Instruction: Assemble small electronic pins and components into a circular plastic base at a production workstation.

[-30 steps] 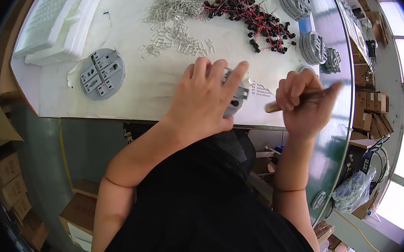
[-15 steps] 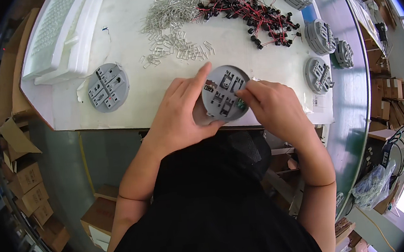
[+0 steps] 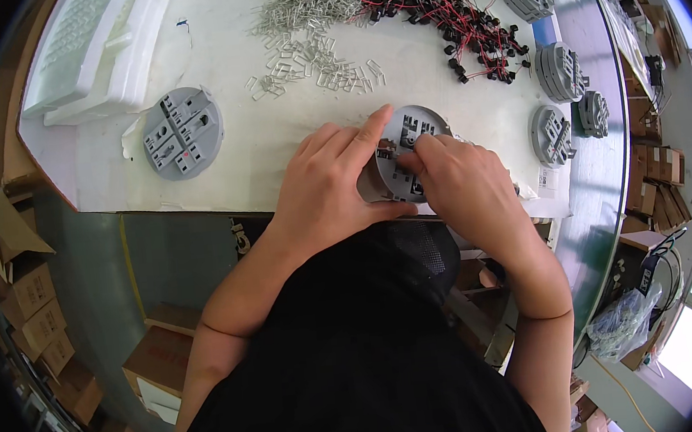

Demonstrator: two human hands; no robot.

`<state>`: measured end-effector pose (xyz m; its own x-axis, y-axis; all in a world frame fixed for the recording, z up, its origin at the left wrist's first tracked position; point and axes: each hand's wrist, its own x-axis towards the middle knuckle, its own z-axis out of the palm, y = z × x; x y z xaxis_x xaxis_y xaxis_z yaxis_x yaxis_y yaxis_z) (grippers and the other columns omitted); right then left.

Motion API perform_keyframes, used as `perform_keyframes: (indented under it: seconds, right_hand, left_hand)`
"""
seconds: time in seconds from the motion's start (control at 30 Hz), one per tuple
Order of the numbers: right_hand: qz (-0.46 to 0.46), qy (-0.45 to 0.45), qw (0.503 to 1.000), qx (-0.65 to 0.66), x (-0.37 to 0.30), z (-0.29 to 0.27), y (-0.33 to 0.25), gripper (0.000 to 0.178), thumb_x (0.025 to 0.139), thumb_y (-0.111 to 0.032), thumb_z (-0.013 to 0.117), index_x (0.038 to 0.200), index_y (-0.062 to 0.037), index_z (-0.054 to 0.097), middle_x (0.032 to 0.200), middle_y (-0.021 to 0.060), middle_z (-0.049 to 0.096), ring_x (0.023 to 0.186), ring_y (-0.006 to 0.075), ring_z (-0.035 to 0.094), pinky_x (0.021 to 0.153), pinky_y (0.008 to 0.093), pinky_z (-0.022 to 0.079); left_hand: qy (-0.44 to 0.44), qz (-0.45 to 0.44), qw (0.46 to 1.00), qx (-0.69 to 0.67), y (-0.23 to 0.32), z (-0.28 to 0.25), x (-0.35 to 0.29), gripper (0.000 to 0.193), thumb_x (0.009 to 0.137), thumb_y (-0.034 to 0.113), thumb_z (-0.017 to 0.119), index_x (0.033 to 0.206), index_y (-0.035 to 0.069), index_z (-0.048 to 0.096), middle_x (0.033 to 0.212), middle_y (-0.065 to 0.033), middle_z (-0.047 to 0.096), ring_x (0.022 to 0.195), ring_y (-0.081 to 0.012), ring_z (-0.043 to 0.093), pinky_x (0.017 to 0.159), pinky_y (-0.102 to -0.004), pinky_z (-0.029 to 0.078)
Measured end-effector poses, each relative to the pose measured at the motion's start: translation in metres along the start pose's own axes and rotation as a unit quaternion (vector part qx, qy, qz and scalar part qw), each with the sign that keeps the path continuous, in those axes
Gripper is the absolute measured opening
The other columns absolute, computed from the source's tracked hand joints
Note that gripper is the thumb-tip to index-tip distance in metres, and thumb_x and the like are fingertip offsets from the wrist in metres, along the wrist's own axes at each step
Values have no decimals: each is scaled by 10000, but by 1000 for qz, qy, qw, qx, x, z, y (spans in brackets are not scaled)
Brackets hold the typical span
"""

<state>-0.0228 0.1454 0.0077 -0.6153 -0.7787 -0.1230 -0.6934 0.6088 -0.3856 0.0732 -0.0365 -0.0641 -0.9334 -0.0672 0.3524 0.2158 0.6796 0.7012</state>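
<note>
A round grey plastic housing (image 3: 412,121) with slots and dark inserts is held tilted at the table's near edge. My left hand (image 3: 327,183) grips it from the left, index finger along the upper rim and thumb under the lower rim. Over the right part of its face is my right hand (image 3: 465,185), fingers closed and pressing into the slots; whatever is pinched there is hidden. A similar round grey housing (image 3: 183,134) lies on the table to the left. Beyond my hands are a pile of bent metal clips (image 3: 307,9) and a heap of black parts with red wires (image 3: 461,21).
White foam trays (image 3: 106,64) stand at the far left of the white table (image 3: 233,148). Several grey housings (image 3: 553,134) are lined up along the right side, some stacked. Cardboard boxes (image 3: 36,292) sit on the left, and a clear plastic bag (image 3: 625,323) hangs at right.
My right hand has moved inward from the housing's right edge to over its face, covering more of it. The left hand keeps its hold. The whole view has shifted slightly.
</note>
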Motion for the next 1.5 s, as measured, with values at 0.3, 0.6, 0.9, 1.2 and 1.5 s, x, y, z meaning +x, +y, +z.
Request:
perform_keyframes:
  seconds: [0.3, 0.6, 0.9, 1.2, 1.5]
  right_hand:
    - [-1, 53, 987, -149, -10, 11, -16, 281, 1052, -260, 667, 861, -73, 581, 766, 101, 641, 674, 279, 713, 527, 408, 542]
    - [-34, 116, 969, -214, -12, 19, -18, 291, 1049, -282, 671, 836, -109, 573, 755, 51, 591, 637, 212, 684, 513, 368, 536]
    - [-64, 91, 977, -182, -5, 13, -5, 220, 997, -228, 703, 845, -112, 594, 768, 51, 593, 640, 229, 685, 519, 383, 535]
    - [-162, 60, 977, -125, 5, 7, 16, 134, 880, -175, 745, 895, -101, 635, 780, 55, 603, 640, 253, 694, 529, 410, 541]
    - [-123, 0, 984, -130, 6, -1, 5, 92, 910, -123, 732, 920, -78, 653, 803, 92, 628, 685, 306, 707, 570, 434, 554]
  left_hand:
    - [0, -10, 1000, 25, 3, 2, -2, 1159, 653, 545, 955, 1576, 3, 508, 1028, -84, 677, 981, -283, 652, 922, -432, 535]
    - [-13, -23, 999, 28, 4, 0, -3, 1152, 654, 524, 957, 1568, -10, 503, 1053, -93, 677, 1021, -292, 650, 946, -443, 534]
    - [-8, -4, 1000, 11, 1, 2, -3, 1165, 656, 486, 967, 1592, -1, 473, 1062, -105, 682, 1054, -321, 660, 979, -453, 527]
    - [-11, 4, 1000, -2, 1, 0, -1, 1175, 618, 463, 996, 1593, 26, 506, 1026, -103, 690, 972, -315, 667, 969, -450, 535]
    - [-18, 10, 1000, -2, -3, 1, -3, 1180, 634, 492, 970, 1608, 42, 479, 1036, -105, 681, 1032, -343, 662, 987, -462, 524]
